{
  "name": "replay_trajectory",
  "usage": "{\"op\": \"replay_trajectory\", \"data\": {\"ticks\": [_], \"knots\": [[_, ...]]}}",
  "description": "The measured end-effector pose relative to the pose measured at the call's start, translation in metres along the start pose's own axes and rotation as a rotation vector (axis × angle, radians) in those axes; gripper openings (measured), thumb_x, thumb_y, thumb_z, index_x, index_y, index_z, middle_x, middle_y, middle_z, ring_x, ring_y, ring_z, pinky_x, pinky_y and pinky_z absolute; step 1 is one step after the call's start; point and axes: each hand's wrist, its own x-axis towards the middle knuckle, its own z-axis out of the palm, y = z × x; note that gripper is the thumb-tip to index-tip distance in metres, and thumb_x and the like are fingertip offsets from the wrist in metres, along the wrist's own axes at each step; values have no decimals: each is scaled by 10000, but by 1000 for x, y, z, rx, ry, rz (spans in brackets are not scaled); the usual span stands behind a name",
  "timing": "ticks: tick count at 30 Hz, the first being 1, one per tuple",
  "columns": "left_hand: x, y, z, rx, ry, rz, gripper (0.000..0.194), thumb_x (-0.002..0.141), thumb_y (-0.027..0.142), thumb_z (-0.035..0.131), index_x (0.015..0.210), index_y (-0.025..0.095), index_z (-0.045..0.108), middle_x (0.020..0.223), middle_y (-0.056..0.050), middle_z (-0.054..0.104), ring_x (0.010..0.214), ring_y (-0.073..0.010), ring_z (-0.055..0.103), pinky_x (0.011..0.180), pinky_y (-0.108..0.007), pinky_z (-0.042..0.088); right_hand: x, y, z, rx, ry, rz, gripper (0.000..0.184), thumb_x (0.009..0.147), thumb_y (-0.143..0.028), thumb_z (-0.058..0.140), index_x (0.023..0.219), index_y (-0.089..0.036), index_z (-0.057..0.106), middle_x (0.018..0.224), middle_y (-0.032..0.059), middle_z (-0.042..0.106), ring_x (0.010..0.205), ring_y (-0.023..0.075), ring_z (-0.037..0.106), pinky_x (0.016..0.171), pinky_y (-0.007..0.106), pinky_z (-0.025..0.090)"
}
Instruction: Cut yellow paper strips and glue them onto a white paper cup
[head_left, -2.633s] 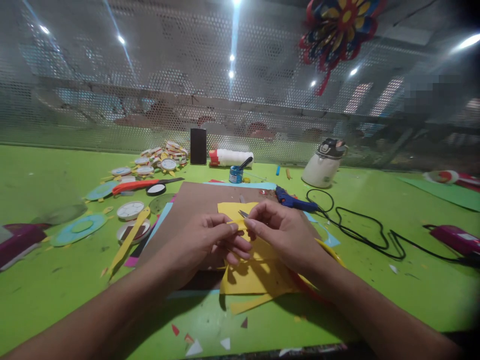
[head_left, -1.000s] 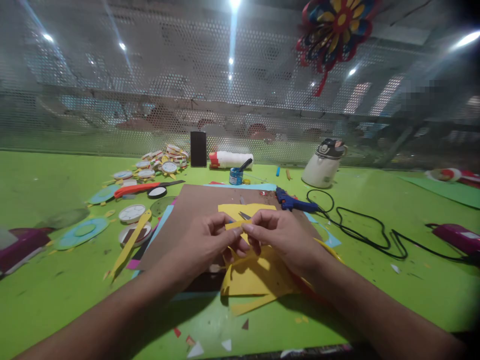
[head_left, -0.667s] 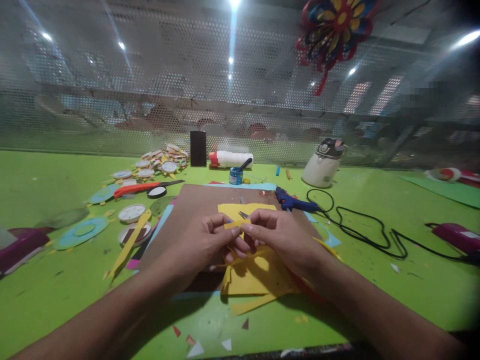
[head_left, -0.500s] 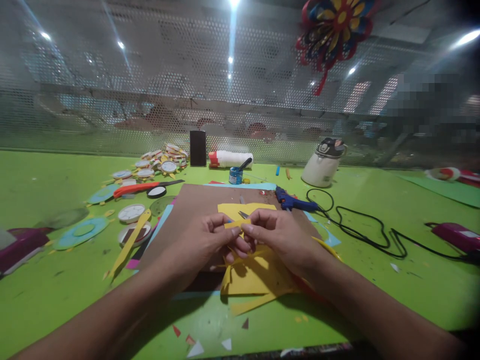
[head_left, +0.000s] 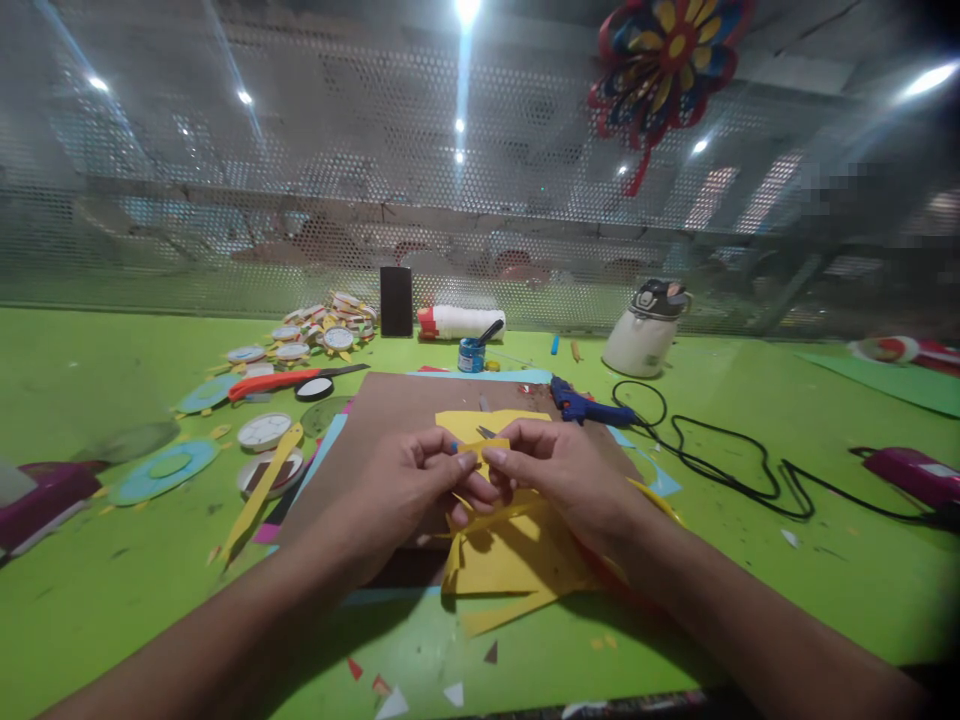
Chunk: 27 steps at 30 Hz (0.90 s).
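My left hand [head_left: 431, 475] is closed, pinching a small piece of yellow paper [head_left: 492, 446] between thumb and fingers. My right hand [head_left: 551, 460] pinches the same piece from the other side, the two thumbs almost meeting. A pointed metal tip [head_left: 486, 433] shows just beyond the right fingers. By the right wrist a yellow curved handle [head_left: 660, 500] is partly visible; whether it belongs to that tip is hidden. Under the hands lie yellow sheets [head_left: 510, 560] on a brown board or sheet [head_left: 390, 410].
A blue glue gun [head_left: 589, 405] with a black cable lies right of the sheets. Left are an orange-handled knife [head_left: 274, 382], a yellow paper strip [head_left: 262, 495], round cutouts [head_left: 165, 470] and a pile of small discs [head_left: 337, 325]. A blue jar [head_left: 471, 355] and pale jug [head_left: 643, 335] stand behind.
The view has shifted very slightly. My hands stay in place, and the small yellow paper between the fingertips has turned a little, showing more of its face.
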Motion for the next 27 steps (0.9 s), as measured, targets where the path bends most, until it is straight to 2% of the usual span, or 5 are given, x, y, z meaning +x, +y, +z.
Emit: {"op": "replay_trajectory", "data": {"ticks": [6,9,14,21,27], "knots": [[2,-3,-6,27,-73,-36,235,765,349,647,766,122,584,775,-71,694,546,-64,534,558,-198,391,0,-1,-1,-43,8,-17,204,732,-307,685,626,-154,600,520,-28,574,500,87,486,528,239,364],[1,0,-3,70,-97,-4,254,755,372,651,778,130,576,771,-61,677,609,-92,562,556,-203,384,0,0,-1,-51,7,-13,231,727,-325,686,600,-157,591,492,-34,556,474,83,474,502,232,371],[0,2,2,86,-46,-22,303,687,396,707,718,134,558,662,-42,655,579,-97,555,524,-198,367,0,3,-1,-45,-5,10,230,728,-315,682,585,-164,583,480,-41,541,446,78,462,466,224,374],[5,-6,-7,7,-130,-35,221,772,334,648,761,122,587,704,-60,681,523,-50,520,522,-163,366,-2,0,0,20,-48,57,254,722,-323,701,566,-159,585,505,-35,551,469,73,476,491,219,392],[4,-5,-7,-7,-89,-40,202,781,314,642,717,128,593,662,-62,689,503,-54,531,494,-159,360,-1,0,1,43,13,67,285,702,-339,722,549,-139,589,510,-25,583,435,59,489,453,206,412]]}}
